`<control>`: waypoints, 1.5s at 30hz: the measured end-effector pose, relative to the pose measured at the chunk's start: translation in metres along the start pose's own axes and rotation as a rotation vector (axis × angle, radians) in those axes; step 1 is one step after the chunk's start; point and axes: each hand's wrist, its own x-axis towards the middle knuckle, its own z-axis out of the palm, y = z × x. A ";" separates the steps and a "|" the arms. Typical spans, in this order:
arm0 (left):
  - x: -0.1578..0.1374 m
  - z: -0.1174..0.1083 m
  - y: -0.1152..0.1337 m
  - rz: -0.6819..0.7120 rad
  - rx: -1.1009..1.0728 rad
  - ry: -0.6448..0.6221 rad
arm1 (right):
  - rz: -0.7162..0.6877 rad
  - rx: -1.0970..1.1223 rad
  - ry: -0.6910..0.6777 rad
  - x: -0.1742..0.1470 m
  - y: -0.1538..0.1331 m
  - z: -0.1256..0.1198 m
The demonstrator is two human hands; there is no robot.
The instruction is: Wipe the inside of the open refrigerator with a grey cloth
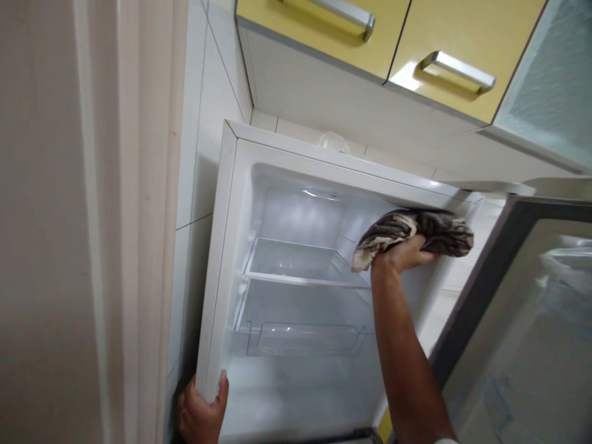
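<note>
An open white refrigerator (215, 246) stands before me, its glass shelves (300, 259) and a clear plastic drawer (308, 339) showing inside. My left hand (202, 408) grips the left edge of the fridge body, thumb on the front face and fingers round the outer side. At the upper right of the opening, my right hand (407, 254) holds a bunched dark brown and cream patterned cloth (416, 231) against the fridge's top right inner corner. The cloth covers most of my right fingers.
The fridge door (522, 296) is swung open at the right, with clear door racks. Yellow cabinets (462, 37) with metal handles hang above. A clear round glass item (333, 142) sits on top of the fridge. A beige door frame (134, 216) stands close on the left.
</note>
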 end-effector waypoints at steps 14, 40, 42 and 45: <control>0.005 -0.004 0.007 0.031 0.033 -0.016 | -0.051 -0.092 -0.200 -0.067 0.027 -0.112; -0.006 0.001 -0.008 0.212 0.099 0.098 | -0.775 -1.556 -1.173 0.011 0.152 0.006; -0.010 0.003 -0.012 0.185 0.105 0.092 | -0.720 -1.545 -1.175 0.011 0.165 0.024; -0.017 0.006 -0.013 0.065 0.083 0.024 | -0.601 -1.513 -1.117 0.008 0.186 0.047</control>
